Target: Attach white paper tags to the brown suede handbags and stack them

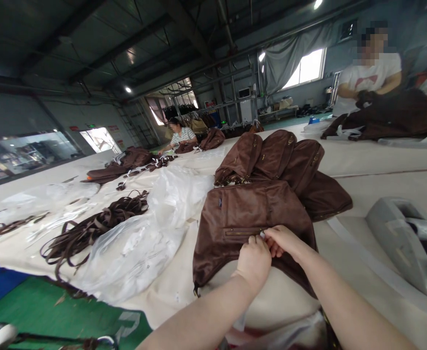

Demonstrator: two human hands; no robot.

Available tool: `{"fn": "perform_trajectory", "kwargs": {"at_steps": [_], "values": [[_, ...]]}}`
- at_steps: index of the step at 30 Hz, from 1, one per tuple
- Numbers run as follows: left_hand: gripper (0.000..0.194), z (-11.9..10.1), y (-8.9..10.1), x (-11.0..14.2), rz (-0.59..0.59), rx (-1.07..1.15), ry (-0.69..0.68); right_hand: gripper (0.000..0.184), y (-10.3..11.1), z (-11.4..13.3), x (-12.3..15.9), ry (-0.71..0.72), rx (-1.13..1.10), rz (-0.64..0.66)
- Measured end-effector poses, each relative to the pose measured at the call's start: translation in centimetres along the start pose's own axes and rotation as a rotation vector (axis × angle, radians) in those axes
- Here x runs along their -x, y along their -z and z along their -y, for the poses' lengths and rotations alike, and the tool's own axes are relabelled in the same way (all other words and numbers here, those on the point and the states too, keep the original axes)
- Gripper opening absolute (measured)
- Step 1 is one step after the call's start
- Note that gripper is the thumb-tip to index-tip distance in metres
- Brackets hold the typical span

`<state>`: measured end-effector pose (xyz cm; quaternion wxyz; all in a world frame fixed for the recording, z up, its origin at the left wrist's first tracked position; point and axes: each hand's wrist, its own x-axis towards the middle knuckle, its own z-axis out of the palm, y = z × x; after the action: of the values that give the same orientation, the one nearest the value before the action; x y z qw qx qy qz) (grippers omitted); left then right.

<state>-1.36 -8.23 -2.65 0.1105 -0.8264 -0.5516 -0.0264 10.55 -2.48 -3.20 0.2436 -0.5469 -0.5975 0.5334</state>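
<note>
A brown suede-like bag [251,206] lies flat on the table in front of me, with its curved opening towards me. Across its front runs a zipper [240,232]. At the right end of that zipper, my left hand [255,257] rests closed on the bag, its fingertips bent in; what they grip is hidden. My right hand [284,240] meets it there, thumb and fingers pinched around a small white piece [262,234] beside the zipper. Fingers of both hands nearly touch.
Several more brown bags [275,155] overlap behind this one. To the left lie clear plastic bags [136,257] and a heap of brown straps [93,231]. A grey tape dispenser [399,243] stands at right. Two people work farther off, one with brown bags [391,119].
</note>
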Motion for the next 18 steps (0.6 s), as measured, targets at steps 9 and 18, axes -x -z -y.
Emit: {"fn": "perform_trajectory", "kwargs": {"at_steps": [9,18], "values": [[0.021,4.1,0.6,-2.2,0.271,0.931,0.298,0.026,-0.2,0.2,0.1,0.061,0.012,-0.033],[0.029,4.3,-2.8,-1.9,0.208,1.075,0.088,0.029,0.6,0.4,0.4,0.029,0.149,0.004]]}}
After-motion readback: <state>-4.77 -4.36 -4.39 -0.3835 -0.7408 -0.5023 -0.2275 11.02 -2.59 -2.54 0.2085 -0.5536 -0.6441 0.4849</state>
